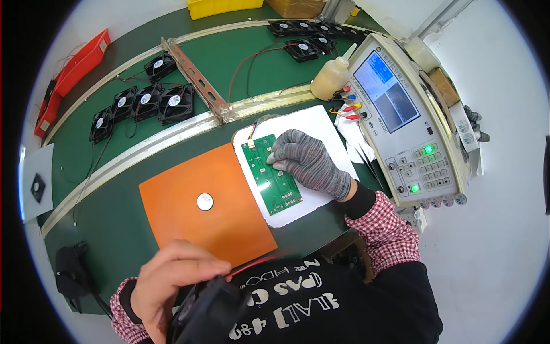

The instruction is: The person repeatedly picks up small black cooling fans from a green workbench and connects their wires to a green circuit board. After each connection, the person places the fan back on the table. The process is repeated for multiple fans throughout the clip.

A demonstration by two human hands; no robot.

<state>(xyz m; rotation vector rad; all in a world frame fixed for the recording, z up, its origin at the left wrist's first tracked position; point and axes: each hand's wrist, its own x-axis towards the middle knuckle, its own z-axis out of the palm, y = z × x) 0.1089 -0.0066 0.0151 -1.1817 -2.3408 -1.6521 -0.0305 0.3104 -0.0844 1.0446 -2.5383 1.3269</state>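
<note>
My bare left hand (177,272) is closed around a black cooling fan (212,309), low in front of my body and blurred. From the fan runs a thin red wire (258,262). My right hand (309,163), in a grey knit glove, rests over a green circuit board (269,189). Its thumb and fingers are pinched together at the board's upper right part; whatever they hold there is hidden. Beneath the board lies a white pad (312,209). A round white label (204,201) sits on the orange mat (172,200) left of the board.
A test instrument (395,114) with a lit screen stands at the right, beside a squeeze bottle (331,77) and tweezers (372,166). Several black fans (146,100) line the far left, others (303,49) the far side. A slotted metal bar (195,77) crosses between them.
</note>
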